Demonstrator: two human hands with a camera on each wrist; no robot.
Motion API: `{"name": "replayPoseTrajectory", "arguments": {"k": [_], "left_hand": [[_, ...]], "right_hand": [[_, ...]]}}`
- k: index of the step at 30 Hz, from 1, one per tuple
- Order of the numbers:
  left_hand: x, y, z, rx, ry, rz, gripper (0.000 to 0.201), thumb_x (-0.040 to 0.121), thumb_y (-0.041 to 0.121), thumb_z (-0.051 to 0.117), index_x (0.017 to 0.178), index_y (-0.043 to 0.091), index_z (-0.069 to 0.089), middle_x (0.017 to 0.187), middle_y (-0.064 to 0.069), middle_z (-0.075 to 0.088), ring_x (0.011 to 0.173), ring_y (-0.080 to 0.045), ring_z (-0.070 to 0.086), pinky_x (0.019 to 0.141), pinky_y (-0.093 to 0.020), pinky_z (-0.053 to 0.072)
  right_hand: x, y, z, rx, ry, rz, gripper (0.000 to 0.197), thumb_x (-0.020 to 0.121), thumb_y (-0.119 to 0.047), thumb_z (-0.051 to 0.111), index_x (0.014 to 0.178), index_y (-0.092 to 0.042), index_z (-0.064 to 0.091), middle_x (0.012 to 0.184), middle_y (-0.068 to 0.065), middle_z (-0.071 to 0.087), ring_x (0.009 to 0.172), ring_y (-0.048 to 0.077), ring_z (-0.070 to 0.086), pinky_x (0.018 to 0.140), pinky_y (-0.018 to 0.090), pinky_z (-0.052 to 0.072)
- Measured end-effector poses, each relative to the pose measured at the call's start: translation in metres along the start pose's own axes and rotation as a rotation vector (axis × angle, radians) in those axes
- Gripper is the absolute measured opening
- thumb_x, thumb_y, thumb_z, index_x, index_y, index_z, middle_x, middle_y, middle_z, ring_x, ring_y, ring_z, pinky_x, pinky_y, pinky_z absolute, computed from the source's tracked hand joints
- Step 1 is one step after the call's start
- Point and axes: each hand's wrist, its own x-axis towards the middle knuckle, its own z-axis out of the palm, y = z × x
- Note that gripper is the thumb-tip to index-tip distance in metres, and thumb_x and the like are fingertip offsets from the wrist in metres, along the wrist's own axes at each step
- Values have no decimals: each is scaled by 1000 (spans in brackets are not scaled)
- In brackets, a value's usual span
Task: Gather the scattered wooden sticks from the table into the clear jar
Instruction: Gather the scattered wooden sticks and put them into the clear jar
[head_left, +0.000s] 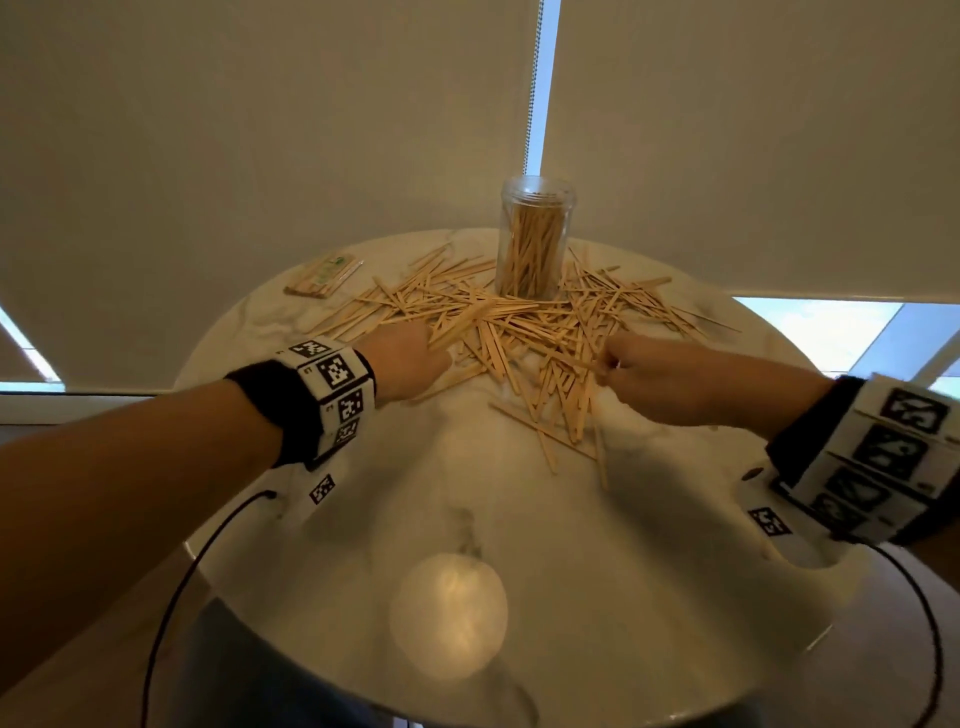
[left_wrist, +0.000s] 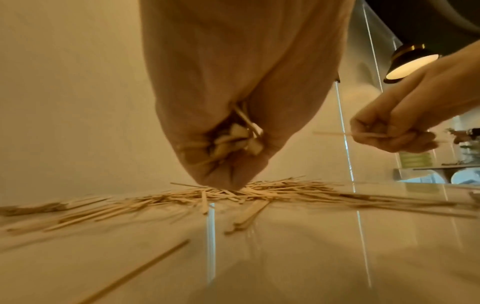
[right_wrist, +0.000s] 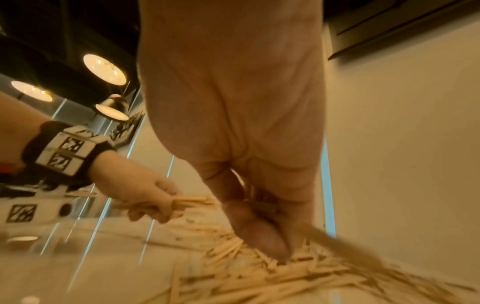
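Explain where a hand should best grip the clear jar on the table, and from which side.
Probably the clear jar is best gripped round its mid-body, from the near side. It stands upright, tall and cylindrical, with sticks inside. The mouth should stay free for loading, and scattered sticks crowd its base.

Looks like a café or office lounge, not a home: round marble-look table (head_left: 519, 519) pushed against windows with beige roller blinds (head_left: 260, 130), black open ceiling (right_wrist: 64, 30) with round pendant lamps (right_wrist: 104, 69), glass partition walls (left_wrist: 369, 61), another table (left_wrist: 441, 169) visible beyond the glass.
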Motion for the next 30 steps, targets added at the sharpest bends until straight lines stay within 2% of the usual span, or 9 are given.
{"name": "replayPoseTrajectory", "arguments": {"k": [3, 5, 7, 8, 10, 16, 20, 25, 30], "left_hand": [[14, -6, 7, -13, -8, -42, 34, 104, 36, 37, 119, 8, 49, 118, -13, 59, 93, -26, 51, 76, -32, 39], [18, -8, 13, -18, -8, -55, 44, 104, 42, 41, 128, 5, 44, 121, -14, 59, 93, -26, 53, 74, -32, 38], [21, -9, 16, 24, -4, -40, 59, 97, 51, 54, 132, 4, 43, 121, -14, 60, 101, -28, 58, 74, -31, 40], [23, -9, 16, 73, -15, -30, 65, 92, 54, 60, 131, 4, 46, 121, -13, 61, 105, -29, 59, 76, -32, 42], [25, -6, 16, 169, -39, -9, 63, 87, 56, 66, 121, 5, 54, 116, -12, 61, 105, -28, 59, 77, -32, 45], [21, 8, 12, 283, -68, 22, 27, 92, 35, 67, 91, 9, 59, 80, -4, 55, 75, -21, 53, 64, -30, 40], [13, 15, 7, 326, -133, -4, 31, 92, 25, 64, 70, 9, 48, 65, -2, 46, 56, -14, 42, 46, -24, 33], [-1, 12, 8, 284, -198, -8, 40, 100, 46, 47, 89, 9, 51, 73, -3, 49, 77, -22, 51, 62, -28, 40], [-10, 8, -8, -7, -223, -58, 36, 102, 37, 44, 90, 8, 61, 72, -6, 58, 50, -17, 48, 41, -17, 36]], "right_hand": [[0, -13, 15, -209, -106, 49, 54, 106, -48, 28, 128, -8, 56, 117, 10, 62, 95, 22, 56, 82, 31, 45], [6, -18, 27, -296, -143, 47, 84, 89, -78, 18, 127, -17, 62, 94, 5, 61, 80, 18, 55, 74, 29, 47], [18, -18, 38, -296, -114, 56, 101, 70, -93, 18, 95, -10, 72, 71, 3, 57, 63, 16, 54, 61, 27, 44], [22, -19, 41, -277, -88, 76, 94, 72, -92, 26, 75, -7, 66, 65, 3, 56, 59, 16, 52, 58, 26, 42], [29, -21, 45, -277, -68, 84, 79, 80, -85, 39, 59, -10, 57, 60, 2, 55, 57, 15, 51, 57, 26, 41], [31, -21, 35, -242, -83, 64, 32, 99, -41, 54, 95, -9, 62, 71, -2, 49, 64, 12, 46, 51, 22, 33], [27, -19, 40, -269, -62, 64, 28, 95, -28, 58, 74, -10, 55, 66, -1, 47, 58, 13, 43, 47, 22, 31], [18, -13, 48, -264, -69, 124, 20, 96, -26, 53, 83, -12, 57, 72, -1, 50, 70, 16, 51, 56, 22, 39], [5, -5, 33, -129, -56, 165, 32, 101, -33, 43, 90, -10, 62, 81, 3, 55, 73, 17, 52, 53, 21, 36]]}}
